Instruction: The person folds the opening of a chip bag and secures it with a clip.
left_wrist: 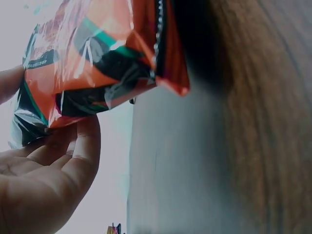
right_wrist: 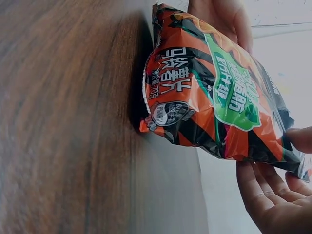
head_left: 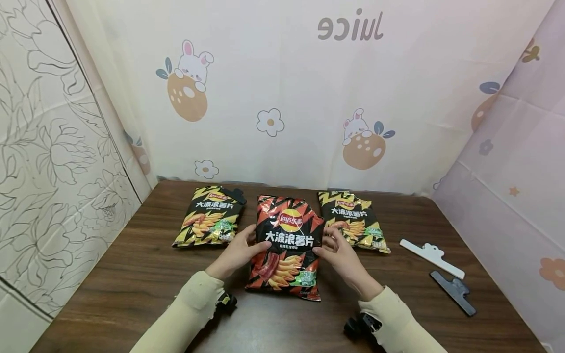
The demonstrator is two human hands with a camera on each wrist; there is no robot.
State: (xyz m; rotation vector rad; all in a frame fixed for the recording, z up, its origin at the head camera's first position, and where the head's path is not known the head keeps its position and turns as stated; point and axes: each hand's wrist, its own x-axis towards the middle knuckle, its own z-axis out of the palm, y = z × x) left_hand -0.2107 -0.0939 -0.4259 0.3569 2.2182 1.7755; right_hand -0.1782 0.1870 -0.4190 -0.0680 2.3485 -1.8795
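Observation:
A red and black bag of potato chips (head_left: 287, 250) is held at the middle of the table, its printed front facing up toward me. My left hand (head_left: 240, 250) grips its left side and my right hand (head_left: 340, 252) its right side. Each thumb lies on the front, with the other fingers at the side and behind. The upper right edge of the bag slants down unevenly. In the left wrist view the lower corner of the bag (left_wrist: 112, 53) hangs close to the tabletop. The right wrist view shows fingers (right_wrist: 263, 190) under the bag's edge.
Behind left lies a yellow and black chip bag (head_left: 209, 215) with a black clip (head_left: 236, 195) at its top right corner. Another yellow bag (head_left: 353, 220) lies behind right. On the right are a white clip (head_left: 432, 257) and a dark clip (head_left: 454, 293). A printed curtain (head_left: 300, 88) hangs behind.

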